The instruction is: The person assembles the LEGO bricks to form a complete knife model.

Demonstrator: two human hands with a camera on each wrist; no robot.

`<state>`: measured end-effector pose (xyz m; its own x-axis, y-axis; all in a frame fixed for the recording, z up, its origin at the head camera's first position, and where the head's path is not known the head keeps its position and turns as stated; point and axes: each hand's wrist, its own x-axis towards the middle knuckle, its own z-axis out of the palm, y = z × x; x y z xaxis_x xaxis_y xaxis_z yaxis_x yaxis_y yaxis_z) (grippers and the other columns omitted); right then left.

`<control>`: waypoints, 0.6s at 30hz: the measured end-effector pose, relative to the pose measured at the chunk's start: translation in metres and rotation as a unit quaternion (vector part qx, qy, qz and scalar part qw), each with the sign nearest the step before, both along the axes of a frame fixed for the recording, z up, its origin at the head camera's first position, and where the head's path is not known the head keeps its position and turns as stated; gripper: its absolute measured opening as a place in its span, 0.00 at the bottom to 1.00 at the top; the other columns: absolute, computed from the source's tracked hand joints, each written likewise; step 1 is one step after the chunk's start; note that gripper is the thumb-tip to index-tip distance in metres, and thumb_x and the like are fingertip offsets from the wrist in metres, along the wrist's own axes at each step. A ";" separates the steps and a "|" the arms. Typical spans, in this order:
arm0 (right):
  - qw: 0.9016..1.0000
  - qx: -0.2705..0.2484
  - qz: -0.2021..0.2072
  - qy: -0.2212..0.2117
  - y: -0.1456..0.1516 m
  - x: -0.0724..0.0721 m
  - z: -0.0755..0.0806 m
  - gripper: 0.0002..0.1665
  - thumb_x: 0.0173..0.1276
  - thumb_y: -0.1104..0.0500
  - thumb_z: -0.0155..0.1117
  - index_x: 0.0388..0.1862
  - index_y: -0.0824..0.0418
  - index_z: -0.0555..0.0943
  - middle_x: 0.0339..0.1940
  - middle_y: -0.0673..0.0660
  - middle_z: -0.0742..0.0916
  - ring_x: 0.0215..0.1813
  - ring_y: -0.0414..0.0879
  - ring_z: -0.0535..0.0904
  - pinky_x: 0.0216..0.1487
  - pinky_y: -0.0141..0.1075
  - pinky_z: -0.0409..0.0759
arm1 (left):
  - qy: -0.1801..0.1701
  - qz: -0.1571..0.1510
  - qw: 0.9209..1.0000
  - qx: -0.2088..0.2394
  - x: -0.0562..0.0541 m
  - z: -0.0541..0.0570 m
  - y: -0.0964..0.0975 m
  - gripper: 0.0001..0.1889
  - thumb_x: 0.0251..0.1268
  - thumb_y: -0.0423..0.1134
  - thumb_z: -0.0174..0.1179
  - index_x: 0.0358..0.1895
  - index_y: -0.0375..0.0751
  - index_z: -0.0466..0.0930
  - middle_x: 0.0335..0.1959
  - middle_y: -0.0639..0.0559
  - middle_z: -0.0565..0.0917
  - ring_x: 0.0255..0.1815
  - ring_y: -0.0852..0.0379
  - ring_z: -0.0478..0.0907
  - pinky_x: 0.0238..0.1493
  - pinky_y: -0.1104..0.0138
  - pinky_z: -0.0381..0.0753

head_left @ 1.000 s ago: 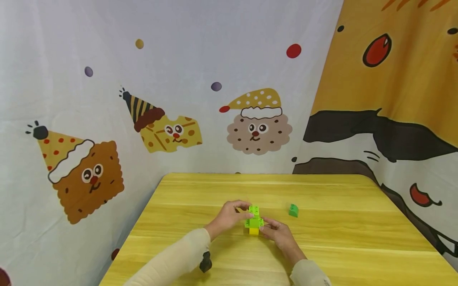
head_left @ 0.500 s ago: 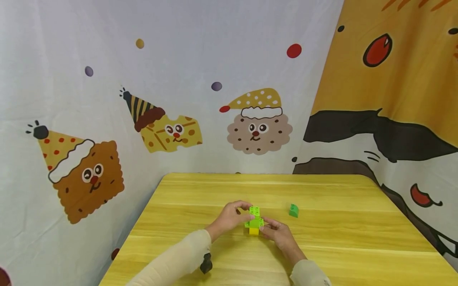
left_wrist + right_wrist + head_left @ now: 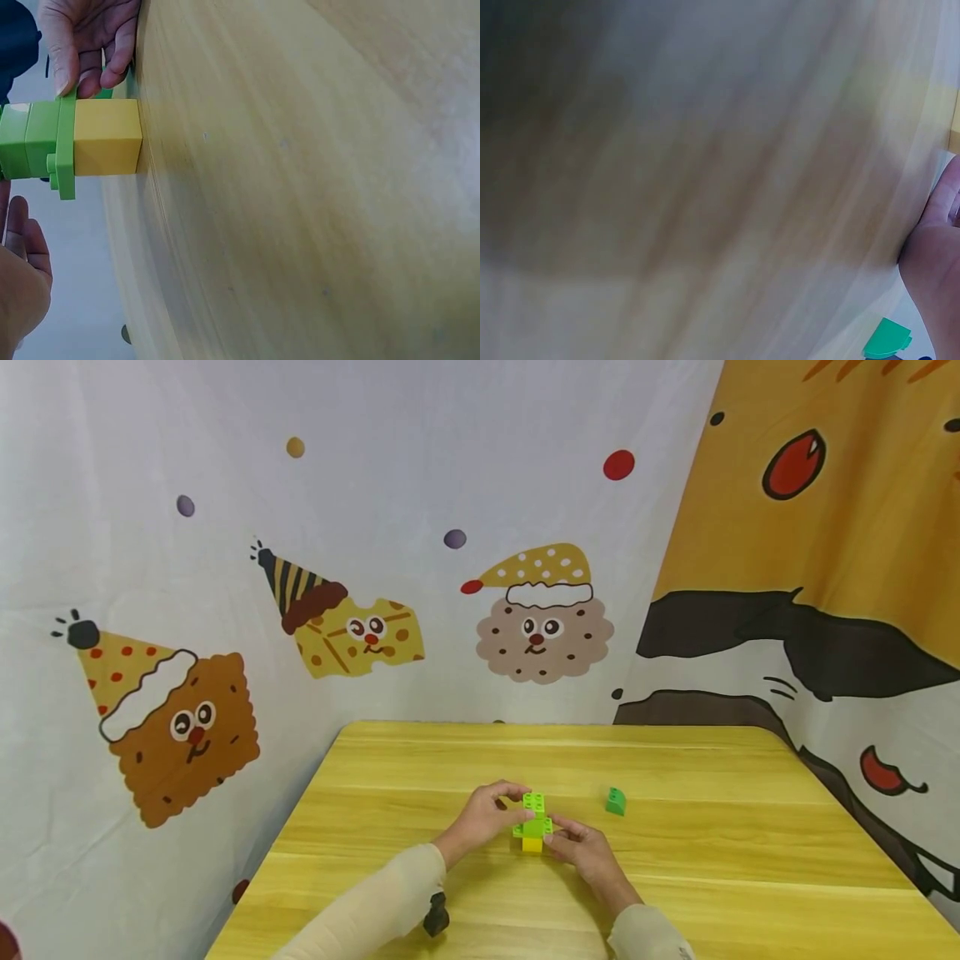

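Observation:
Between both hands a small stack of toy building blocks stands upright on the table. Its base is a yellow block (image 3: 532, 844); above it lies a wide light green plate (image 3: 66, 146), topped by light green bricks (image 3: 28, 141). My left hand (image 3: 480, 817) holds the top brick from the left, thumb in front and fingers behind. From the right, my right hand (image 3: 591, 857) pinches the end of the plate, its thumb on the edge in the left wrist view. The right wrist view catches only part of the right hand (image 3: 934, 247) and a sliver of yellow block.
A darker green curved block (image 3: 615, 802) lies apart on the wooden table (image 3: 720, 827), behind and right of the stack. Beyond the table's far edge hangs a printed cloth (image 3: 375, 485). A small black object (image 3: 437, 914) is attached below the left sleeve.

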<state>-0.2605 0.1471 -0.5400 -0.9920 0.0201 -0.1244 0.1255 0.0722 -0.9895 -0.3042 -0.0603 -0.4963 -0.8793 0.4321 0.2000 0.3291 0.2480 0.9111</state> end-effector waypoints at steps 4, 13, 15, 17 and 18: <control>1.000 -0.001 0.004 0.000 0.000 -0.001 0.001 0.30 0.65 0.60 0.72 0.65 0.68 0.77 0.42 0.58 0.85 0.43 0.49 0.82 0.49 0.43 0.83 | 0.005 -0.003 1.000 -0.006 -0.001 0.001 -0.001 0.16 0.65 0.47 0.68 0.54 0.49 0.84 0.47 0.60 0.82 0.57 0.39 0.73 0.51 0.62 0.73; 1.000 0.001 0.007 0.003 0.000 0.000 0.000 0.29 0.65 0.61 0.71 0.64 0.69 0.77 0.41 0.58 0.85 0.43 0.50 0.82 0.49 0.44 0.83 | 0.015 -0.011 1.000 -0.020 -0.003 0.004 -0.002 0.15 0.64 0.49 0.68 0.52 0.51 0.85 0.47 0.62 0.82 0.57 0.41 0.74 0.51 0.62 0.73; 1.000 0.002 0.009 -0.001 0.000 0.000 0.001 0.30 0.66 0.60 0.71 0.64 0.68 0.77 0.41 0.58 0.85 0.44 0.50 0.82 0.49 0.44 0.82 | 0.017 -0.010 0.999 -0.025 -0.004 0.003 -0.001 0.15 0.64 0.49 0.68 0.52 0.52 0.85 0.47 0.62 0.82 0.56 0.45 0.74 0.50 0.63 0.74; 1.000 0.004 0.012 -0.002 0.000 0.000 0.001 0.30 0.66 0.59 0.71 0.65 0.68 0.77 0.42 0.58 0.85 0.44 0.51 0.82 0.49 0.44 0.82 | 0.018 -0.009 0.999 -0.028 -0.004 0.003 -0.001 0.15 0.64 0.49 0.68 0.51 0.53 0.85 0.47 0.63 0.82 0.55 0.46 0.74 0.50 0.63 0.74; 1.000 0.004 0.011 -0.002 0.000 0.000 0.001 0.30 0.66 0.59 0.71 0.65 0.68 0.77 0.42 0.58 0.85 0.44 0.51 0.82 0.49 0.44 0.82 | 0.017 -0.009 0.999 -0.028 -0.005 0.003 -0.001 0.15 0.64 0.49 0.68 0.51 0.53 0.85 0.47 0.63 0.82 0.55 0.46 0.74 0.50 0.63 0.73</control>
<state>-0.2603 0.1475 -0.5391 -0.9917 -0.0016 -0.1289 0.1283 0.0837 -0.9882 -0.3088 -0.0610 -0.4936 -0.8646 0.4586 0.2055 0.3650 0.2921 0.8840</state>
